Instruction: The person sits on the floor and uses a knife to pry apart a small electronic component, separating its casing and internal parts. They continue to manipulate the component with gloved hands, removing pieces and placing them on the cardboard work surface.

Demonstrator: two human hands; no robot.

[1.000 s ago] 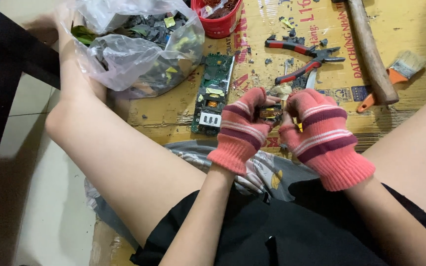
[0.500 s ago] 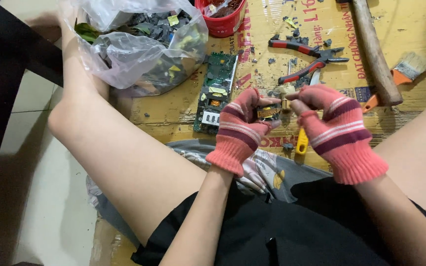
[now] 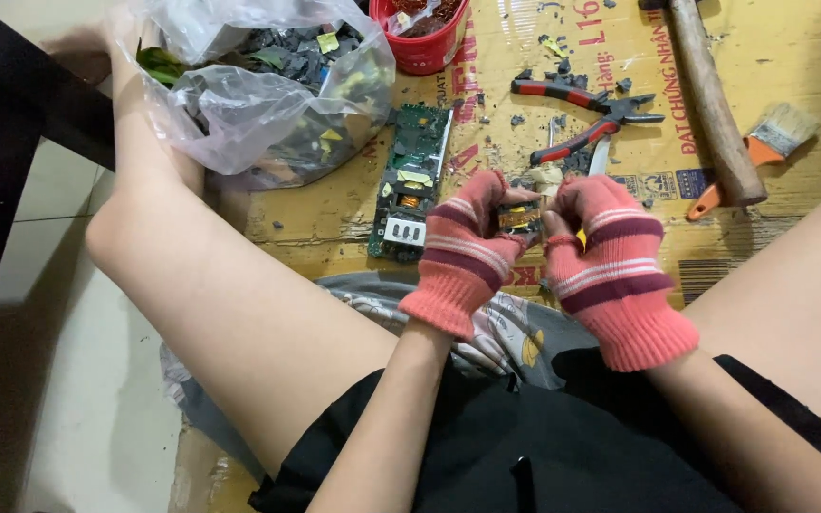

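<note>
We grip a small part (image 3: pixel 519 217) between our gloved left hand (image 3: pixel 463 249) and right hand (image 3: pixel 610 256), both closed on it, above the cardboard (image 3: pixel 334 223), circuit board (image 3: pixel 410 180) and pliers (image 3: pixel 586 112) within reach.

Bare cardboard (image 3: pixel 334 223) left of circuit board (image 3: pixel 410 180) gives passage; ahead, pliers (image 3: pixel 586 114), hammer handle (image 3: pixel 710 104) and paintbrush (image 3: pixel 757 157) crowd the mat, plastic bag (image 3: pixel 268 95) and red tub (image 3: pixel 425 43) block the far-left reach

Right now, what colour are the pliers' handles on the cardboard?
Red and black handles on the metal pliers, lying on the yellow cardboard sheet; clearest in the head view.
</note>
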